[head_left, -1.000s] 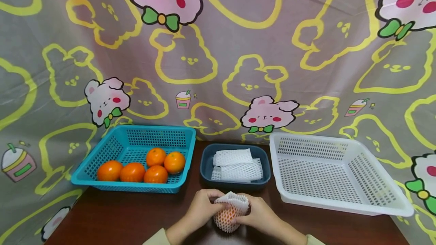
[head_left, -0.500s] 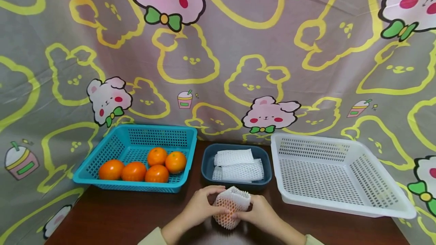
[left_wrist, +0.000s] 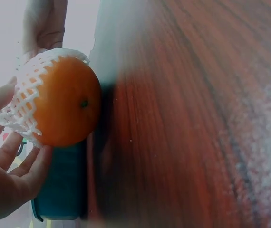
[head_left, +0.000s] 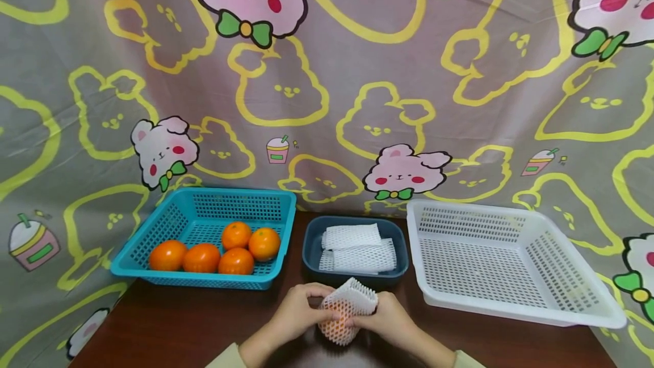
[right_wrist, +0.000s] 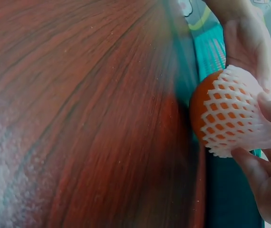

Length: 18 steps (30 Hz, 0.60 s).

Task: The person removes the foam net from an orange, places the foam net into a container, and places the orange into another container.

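An orange (left_wrist: pixel 69 107) sits partly inside a white foam net sleeve (head_left: pixel 352 299), close above the table's front area. In the left wrist view its bare end with a small green stem spot shows outside the net. My left hand (head_left: pixel 296 314) grips the netted orange from the left, thumb across its near side. From the right, my right hand (head_left: pixel 390 317) holds the net and fruit, thumb also on the near side. The sleeve's loose upper end stands up in a point between the hands. Some fingers are hidden behind the fruit.
At the left, a teal basket (head_left: pixel 204 284) holds several oranges (head_left: pixel 201 257). A dark blue tray (head_left: pixel 355 280) with folded foam nets (head_left: pixel 364 255) stands just beyond my hands. A white basket (head_left: pixel 470 254) is at the right. A patterned cloth (head_left: pixel 327 84) hangs behind the table.
The sleeve's upper end has risen into a taller point above the orange. Both hands have shifted their hold slightly and remain on it. The view has moved a little.
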Each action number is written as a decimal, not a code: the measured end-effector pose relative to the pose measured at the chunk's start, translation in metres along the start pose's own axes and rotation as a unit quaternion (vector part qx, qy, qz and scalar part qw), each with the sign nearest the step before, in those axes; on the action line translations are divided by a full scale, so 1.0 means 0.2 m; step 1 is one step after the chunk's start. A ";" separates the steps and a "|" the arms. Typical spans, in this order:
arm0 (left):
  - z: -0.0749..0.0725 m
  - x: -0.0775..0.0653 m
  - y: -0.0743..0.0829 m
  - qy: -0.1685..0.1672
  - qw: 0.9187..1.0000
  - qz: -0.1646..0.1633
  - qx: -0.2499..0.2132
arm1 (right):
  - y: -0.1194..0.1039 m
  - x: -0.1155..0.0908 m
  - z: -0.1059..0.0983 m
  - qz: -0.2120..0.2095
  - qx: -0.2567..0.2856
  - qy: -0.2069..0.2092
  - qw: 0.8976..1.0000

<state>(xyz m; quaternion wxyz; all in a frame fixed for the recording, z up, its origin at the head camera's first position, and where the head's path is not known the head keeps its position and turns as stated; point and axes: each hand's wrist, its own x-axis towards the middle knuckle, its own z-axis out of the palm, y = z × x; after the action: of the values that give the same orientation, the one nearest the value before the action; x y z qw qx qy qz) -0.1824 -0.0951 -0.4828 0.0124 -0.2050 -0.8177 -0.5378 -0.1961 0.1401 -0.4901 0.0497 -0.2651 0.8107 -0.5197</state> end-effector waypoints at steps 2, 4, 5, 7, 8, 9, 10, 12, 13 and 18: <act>0.00 0.00 0.00 0.002 1.000 0.000 -0.001 | 0.00 0.00 0.00 -0.015 -0.007 0.012 1.000; 0.01 0.01 0.00 0.003 1.000 -0.001 -0.009 | 0.00 0.00 0.01 -0.026 -0.020 0.025 0.999; 0.01 0.01 0.00 0.003 1.000 -0.002 -0.017 | 0.00 0.00 0.01 -0.026 -0.024 0.032 0.999; 0.02 0.02 0.00 0.005 1.000 -0.005 -0.025 | 0.00 0.01 0.00 -0.019 -0.030 0.043 0.998; 0.03 0.02 -0.01 0.006 1.000 -0.005 -0.027 | 0.00 0.01 0.00 -0.015 -0.031 0.048 0.998; 0.03 0.02 -0.01 0.008 1.000 -0.006 -0.028 | 0.00 0.01 0.00 -0.010 -0.032 0.052 0.998; 0.04 0.02 -0.01 0.009 1.000 -0.005 -0.027 | -0.01 0.01 0.00 -0.004 -0.031 0.056 0.998; 0.04 0.03 -0.01 0.008 1.000 -0.007 -0.022 | 0.00 0.01 0.00 0.001 -0.028 0.064 0.998; 0.05 0.03 -0.01 0.007 1.000 -0.008 -0.019 | 0.00 0.01 0.00 0.000 -0.027 0.069 0.997; 0.05 0.02 -0.01 -0.019 0.999 -0.018 0.020 | 0.00 0.01 -0.01 -0.003 -0.022 0.074 0.997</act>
<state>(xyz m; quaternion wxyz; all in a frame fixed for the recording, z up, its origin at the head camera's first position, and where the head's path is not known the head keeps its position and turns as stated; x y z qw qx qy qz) -0.1855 -0.0858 -0.4872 -0.0087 -0.2000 -0.8322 -0.5171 -0.1995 0.1409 -0.4886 -0.0183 -0.2296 0.8224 -0.5201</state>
